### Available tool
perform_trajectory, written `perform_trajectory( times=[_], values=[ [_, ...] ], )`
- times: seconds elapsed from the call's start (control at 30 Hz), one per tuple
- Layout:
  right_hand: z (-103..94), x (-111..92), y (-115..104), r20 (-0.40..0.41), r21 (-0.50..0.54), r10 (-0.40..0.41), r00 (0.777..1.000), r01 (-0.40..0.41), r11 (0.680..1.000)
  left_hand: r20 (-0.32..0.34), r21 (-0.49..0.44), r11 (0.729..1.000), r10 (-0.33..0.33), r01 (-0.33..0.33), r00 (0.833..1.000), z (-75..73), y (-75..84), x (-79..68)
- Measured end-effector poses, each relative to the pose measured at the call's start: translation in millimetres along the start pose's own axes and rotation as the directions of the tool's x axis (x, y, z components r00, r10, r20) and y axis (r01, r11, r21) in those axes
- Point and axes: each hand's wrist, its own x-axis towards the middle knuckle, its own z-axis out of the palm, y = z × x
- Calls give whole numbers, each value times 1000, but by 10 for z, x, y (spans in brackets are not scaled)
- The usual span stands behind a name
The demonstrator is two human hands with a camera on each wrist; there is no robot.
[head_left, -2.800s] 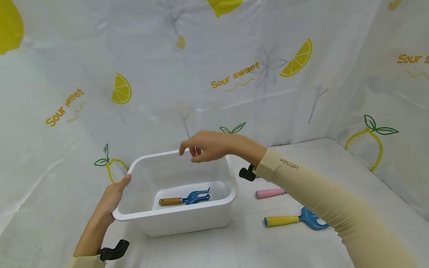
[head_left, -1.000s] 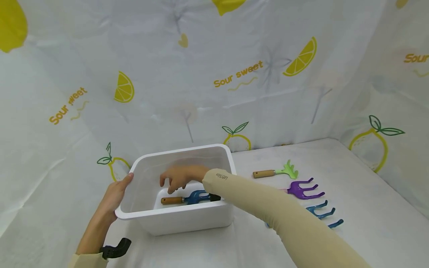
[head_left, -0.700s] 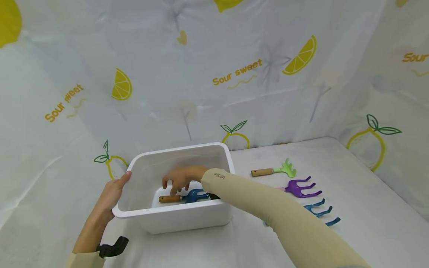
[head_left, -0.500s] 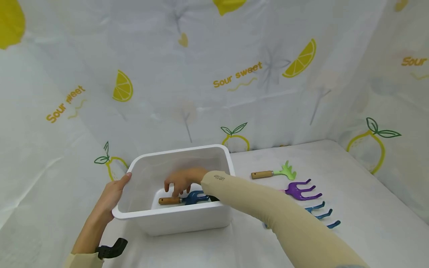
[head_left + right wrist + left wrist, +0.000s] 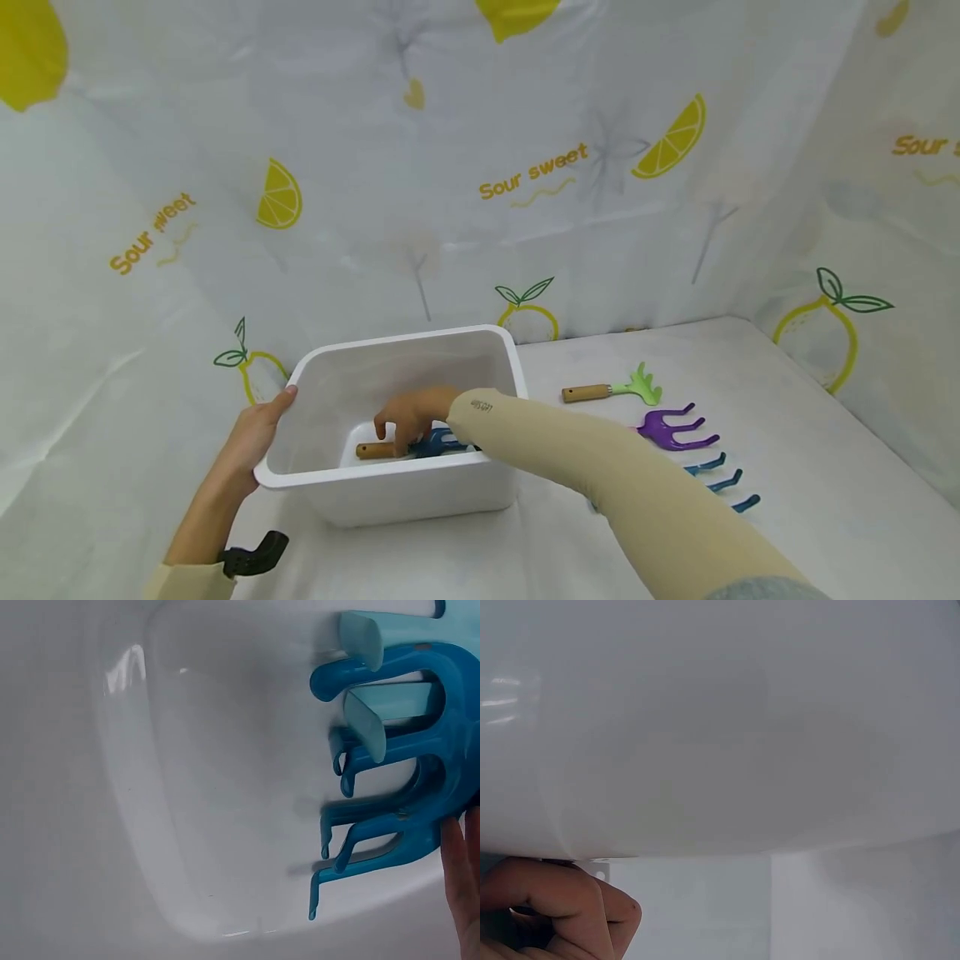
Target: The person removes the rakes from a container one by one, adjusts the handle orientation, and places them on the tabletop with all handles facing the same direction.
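A white plastic bin (image 5: 420, 493) stands on the table, and my left hand (image 5: 251, 437) grips its left rim, thumb on top. In the left wrist view, curled fingers (image 5: 585, 904) show below the bin's wall. Inside the bin my right hand (image 5: 411, 414) is down on a blue hand cultivator (image 5: 431, 443), its fingers around the tool where the wooden handle meets the head. In the right wrist view, straight-looking fingertips (image 5: 454, 859) touch the edge of the blue head. Blue and pale teal tines lie stacked there, so more than one tool is in the bin.
On the table right of the bin lie a green hand rake (image 5: 641, 385) with a wooden handle, a purple cultivator (image 5: 663, 431), and a blue cultivator (image 5: 726, 483) partly hidden by my right sleeve (image 5: 585, 467). A lemon-print sheet (image 5: 405, 275) rises behind.
My right hand has come down from above the bin's back rim into the bin, and in the last half second onto the blue cultivator's neck. My left hand keeps its hold on the rim.
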Motion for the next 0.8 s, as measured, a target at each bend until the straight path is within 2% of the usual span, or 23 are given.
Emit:
perform_trajectory(
  times=[0.2, 0.3, 0.43, 0.7, 0.8],
  values=[
    [51, 24, 32, -10, -75, 17, 1000, -18, 997, -6, 12, 1000, 14, -14, 1000, 6, -2, -3],
    [84, 37, 48, -35, -169, 9, 999, -15, 985, -4, 6, 1000, 17, -17, 1000, 14, 2, -3],
    [115, 54, 57, -59, -298, -41, 997, 22, 954, 0, 1, 1000, 16, -16, 1000, 20, -2, 7],
    [147, 89, 55, -35, -311, -74, 997, 60, 949, -5, 4, 1000, 14, -14, 1000, 13, -12, 18],
    [173, 94, 54, -7, -356, -76, 997, 68, 932, -6, -6, 1000, 5, -5, 1000, 11, -15, 10]
  ],
)
